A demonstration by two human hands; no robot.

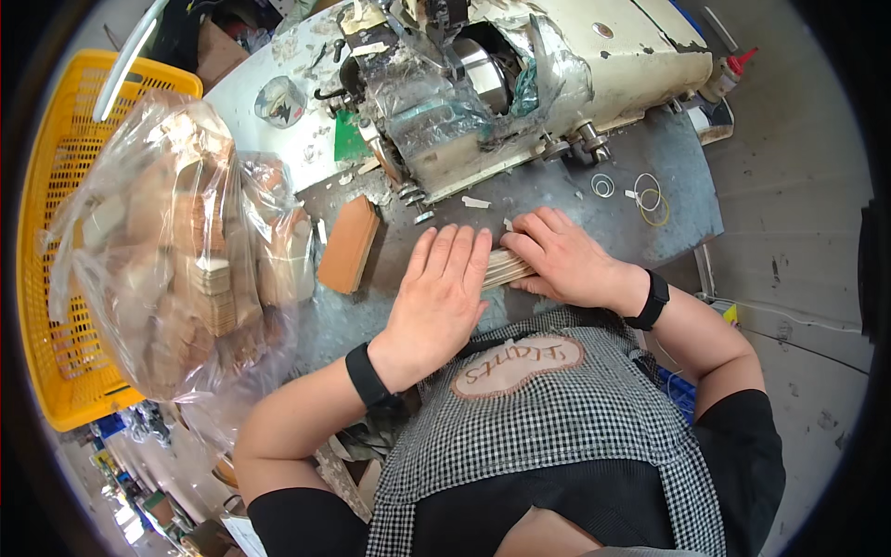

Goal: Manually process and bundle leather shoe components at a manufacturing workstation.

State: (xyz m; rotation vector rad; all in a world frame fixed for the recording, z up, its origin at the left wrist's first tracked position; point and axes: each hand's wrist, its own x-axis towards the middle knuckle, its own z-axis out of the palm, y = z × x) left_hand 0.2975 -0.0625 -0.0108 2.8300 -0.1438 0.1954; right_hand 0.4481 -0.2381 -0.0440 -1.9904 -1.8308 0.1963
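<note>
A stack of thin, pale-edged flat pieces [504, 269] lies on its side at the near edge of the grey worktable, just in front of my apron. My right hand [568, 260] is closed around its right end, fingers over the top and thumb at the near side. My left hand [438, 292] rests flat against the stack's left end with its fingers stretched out together, hiding that part. Left of it stands another stack of tan, leather-like pieces [347, 243] with cut corners.
A worn cream machine [445, 139] with a metal drum and plastic wrapping stands behind my hands. On the left, a clear plastic bag [176, 251] full of tan stacks leans in a yellow basket [32, 278]. Rubber bands [650, 200] lie at the right; a round tin [279, 101] sits back left.
</note>
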